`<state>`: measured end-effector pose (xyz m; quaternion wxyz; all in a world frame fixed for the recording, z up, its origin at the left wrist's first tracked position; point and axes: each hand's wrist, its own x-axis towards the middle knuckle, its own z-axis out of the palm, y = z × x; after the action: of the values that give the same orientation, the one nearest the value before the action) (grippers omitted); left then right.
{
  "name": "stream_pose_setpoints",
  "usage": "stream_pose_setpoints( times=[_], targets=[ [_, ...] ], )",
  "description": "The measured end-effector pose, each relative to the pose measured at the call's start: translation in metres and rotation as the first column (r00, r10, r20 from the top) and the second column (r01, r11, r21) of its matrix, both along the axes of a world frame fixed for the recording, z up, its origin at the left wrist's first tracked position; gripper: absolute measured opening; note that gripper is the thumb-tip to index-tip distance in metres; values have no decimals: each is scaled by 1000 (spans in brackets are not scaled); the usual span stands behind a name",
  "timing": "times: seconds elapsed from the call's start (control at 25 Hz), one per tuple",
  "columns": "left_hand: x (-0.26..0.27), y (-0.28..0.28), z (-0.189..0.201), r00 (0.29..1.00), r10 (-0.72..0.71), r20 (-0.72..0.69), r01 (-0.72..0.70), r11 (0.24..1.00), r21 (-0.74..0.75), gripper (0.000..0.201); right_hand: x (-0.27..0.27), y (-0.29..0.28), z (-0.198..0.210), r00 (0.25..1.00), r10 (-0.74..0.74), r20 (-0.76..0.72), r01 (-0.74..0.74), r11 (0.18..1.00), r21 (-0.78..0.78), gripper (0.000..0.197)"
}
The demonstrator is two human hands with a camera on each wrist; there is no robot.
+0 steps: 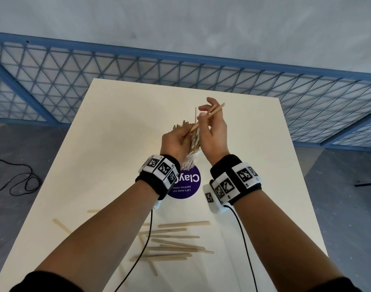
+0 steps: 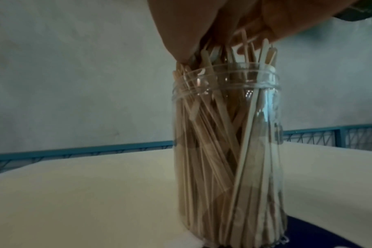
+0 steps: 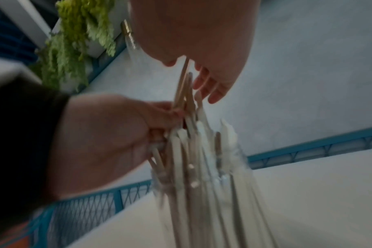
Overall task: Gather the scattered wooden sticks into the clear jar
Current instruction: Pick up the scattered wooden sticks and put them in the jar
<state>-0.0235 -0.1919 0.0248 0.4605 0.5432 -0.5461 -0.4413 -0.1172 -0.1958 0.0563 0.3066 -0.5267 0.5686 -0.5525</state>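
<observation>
The clear jar (image 2: 227, 134) stands mid-table on a purple round sticker (image 1: 186, 184), packed with upright wooden sticks (image 2: 212, 151). My left hand (image 1: 176, 140) sits on the jar's mouth, its fingers curled round the tops of the sticks there; my left hand (image 3: 117, 130) shows the same hold in the right wrist view. My right hand (image 1: 205, 113) hovers just above and right of the jar, pinching one stick (image 1: 209, 114) that slants down toward the jar's mouth. Several loose sticks (image 1: 176, 239) lie scattered on the near part of the white table (image 1: 117, 144).
A blue mesh fence (image 1: 180, 68) runs behind the table's far edge. A black cable (image 1: 22, 178) coils on the floor at left. My wrist cables (image 1: 146, 239) hang across the loose sticks. A green plant (image 3: 74, 42) appears in the right wrist view.
</observation>
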Motion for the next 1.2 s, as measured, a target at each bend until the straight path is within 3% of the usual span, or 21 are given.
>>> stream_pose_setpoints(
  times=[0.08,0.2,0.32,0.44,0.52,0.6,0.72,0.8,0.92,1.04,1.2],
  targets=[
    [2,0,0,999,-34,20,34,999,-15,28,2,-4,4,993,-55,109,59,998,-32,16],
    [3,0,6,987,-115,117,119,992,-34,29,-1,-5,-1,993,-61,97,55,996,69,29],
    [10,2,7,971,-123,204,147,983,-109,32,-4,-3,-20,999,28,-46,-18,979,203,22],
    [20,3,-1,974,-26,224,65,984,-168,26,-8,3,-33,934,120,-336,-71,985,155,23],
    [26,4,-3,962,20,274,24,987,-158,23,-9,5,-31,916,122,-384,-72,987,140,18],
    [28,7,-2,957,23,290,27,985,-170,24,-10,4,-26,941,92,-325,-57,991,118,15],
    [27,8,2,959,-39,279,94,978,-186,33,-10,0,-22,952,51,-302,-50,999,10,47],
    [23,6,3,961,-117,251,154,979,-135,37,-12,-5,-20,946,62,-317,-61,998,13,56],
    [20,3,-2,956,-146,254,176,979,-99,33,-16,-11,-21,933,104,-345,-69,991,110,39],
    [21,0,-10,934,-151,324,186,980,-78,25,-19,-5,-29,915,47,-400,-12,996,89,22],
    [24,1,-10,891,-190,413,240,968,-73,26,-22,4,-43,867,67,-493,-46,997,55,24]
  ],
)
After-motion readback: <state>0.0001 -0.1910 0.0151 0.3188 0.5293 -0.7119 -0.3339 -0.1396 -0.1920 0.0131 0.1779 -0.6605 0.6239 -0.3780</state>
